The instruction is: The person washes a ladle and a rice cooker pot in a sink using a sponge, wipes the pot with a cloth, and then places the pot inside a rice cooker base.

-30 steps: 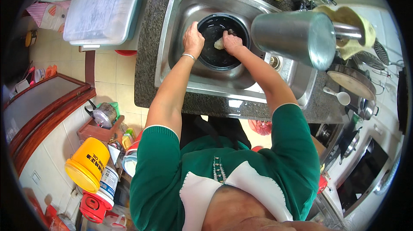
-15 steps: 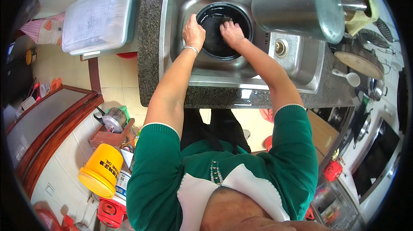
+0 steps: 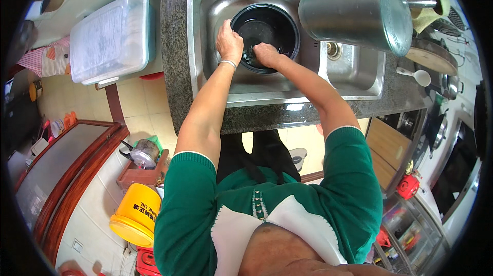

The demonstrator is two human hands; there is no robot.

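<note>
The left hand is closed on the rim of the round, glossy black bowl at nine o'clock. The right hand is partly curled inside it at six o'clock; its contents cannot be determined. The bowl sits in a smooth steel sink within a speckled stone tabletop; a metal cylinder occupies two-to-three o'clock.

Reaching forward with both arms, forearms bare and converging toward upper middle. Extending left arm nearly straight; bending left wrist slightly outward. Gripping with left hand, fingers forward. Angling right arm inward, across to the left. Holding right hand a little nearer the body, back uppermost, fingers curled under, tips hidden. Hands near each other, not touching.
</note>
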